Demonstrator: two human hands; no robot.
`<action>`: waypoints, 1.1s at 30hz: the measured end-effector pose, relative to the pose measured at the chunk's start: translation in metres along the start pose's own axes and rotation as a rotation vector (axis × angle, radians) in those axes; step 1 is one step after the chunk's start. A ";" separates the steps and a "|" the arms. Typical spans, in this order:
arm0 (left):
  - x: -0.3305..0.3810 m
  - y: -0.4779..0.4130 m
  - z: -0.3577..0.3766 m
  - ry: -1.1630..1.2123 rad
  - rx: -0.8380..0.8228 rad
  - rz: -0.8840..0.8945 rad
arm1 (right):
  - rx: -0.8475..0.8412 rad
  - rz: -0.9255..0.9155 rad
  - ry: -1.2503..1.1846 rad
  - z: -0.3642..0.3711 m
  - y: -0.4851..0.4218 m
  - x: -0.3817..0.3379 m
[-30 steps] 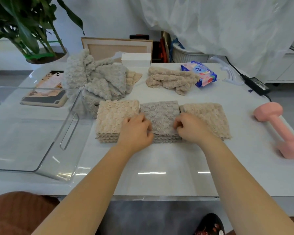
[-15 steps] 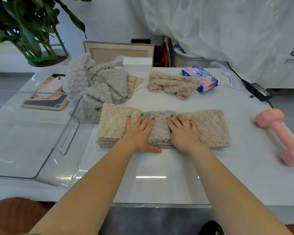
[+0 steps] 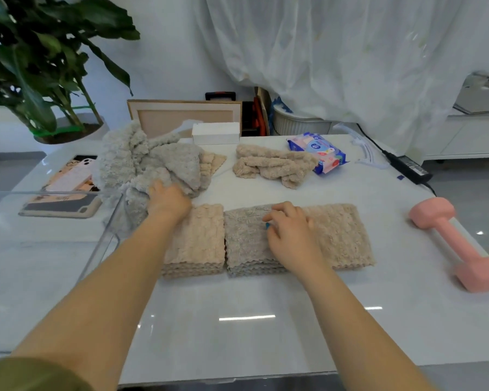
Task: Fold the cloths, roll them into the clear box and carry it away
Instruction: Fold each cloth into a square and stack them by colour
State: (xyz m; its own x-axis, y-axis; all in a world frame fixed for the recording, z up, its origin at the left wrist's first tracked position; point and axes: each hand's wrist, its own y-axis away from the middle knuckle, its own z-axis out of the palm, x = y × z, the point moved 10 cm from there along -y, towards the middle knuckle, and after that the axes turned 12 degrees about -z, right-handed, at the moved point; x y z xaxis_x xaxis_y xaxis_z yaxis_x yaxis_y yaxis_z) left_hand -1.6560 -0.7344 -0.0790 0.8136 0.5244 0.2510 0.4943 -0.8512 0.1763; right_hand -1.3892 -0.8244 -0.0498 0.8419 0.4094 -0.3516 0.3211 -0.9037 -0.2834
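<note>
Three folded cloths lie in a row on the white table: a beige one (image 3: 198,238), a grey one (image 3: 244,239) and another beige one (image 3: 342,235). My left hand (image 3: 168,200) has reached up to the heap of unfolded grey cloths (image 3: 153,162) and its fingers sink into a grey cloth there. My right hand (image 3: 290,232) rests on the grey folded cloth with fingers loosely curled. The clear box (image 3: 102,235) stands at the left, with nothing visible in it. A crumpled beige cloth (image 3: 271,165) lies further back.
A pink dumbbell (image 3: 460,244) lies at the right. Phones (image 3: 65,193) sit behind the box. A wipes pack (image 3: 319,152), a white box (image 3: 215,133), a power adapter (image 3: 410,167) and a potted plant (image 3: 40,80) are at the back.
Both hands lay flat on the grey folded cloth. Now my left hand has moved up and left to the grey heap, and my right hand stays on the folded cloth with curled fingers.
</note>
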 end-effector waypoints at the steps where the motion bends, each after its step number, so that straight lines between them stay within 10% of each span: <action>1: -0.006 -0.007 0.015 -0.021 -0.089 -0.035 | -0.014 -0.003 -0.012 0.004 -0.001 -0.002; 5: -0.022 -0.027 0.038 0.117 -0.204 -0.119 | -0.122 0.019 -0.051 0.025 -0.003 -0.002; 16: 0.031 0.071 -0.129 0.916 0.528 0.474 | -0.148 0.113 -0.206 0.027 -0.011 -0.001; 24: 0.074 0.155 -0.137 1.244 -0.122 0.632 | 0.341 0.249 -1.180 -0.047 0.003 0.002; 33: 0.076 0.204 -0.022 0.736 -0.663 0.506 | -0.048 0.388 -1.215 -0.041 0.082 -0.001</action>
State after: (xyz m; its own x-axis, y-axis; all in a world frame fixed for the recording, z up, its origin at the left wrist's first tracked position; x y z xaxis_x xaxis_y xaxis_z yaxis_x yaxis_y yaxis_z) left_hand -1.4997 -0.8681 -0.0034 0.3866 0.1899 0.9025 -0.2839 -0.9066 0.3124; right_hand -1.3454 -0.9040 -0.0358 -0.0448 -0.0535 -0.9976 0.1809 -0.9825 0.0446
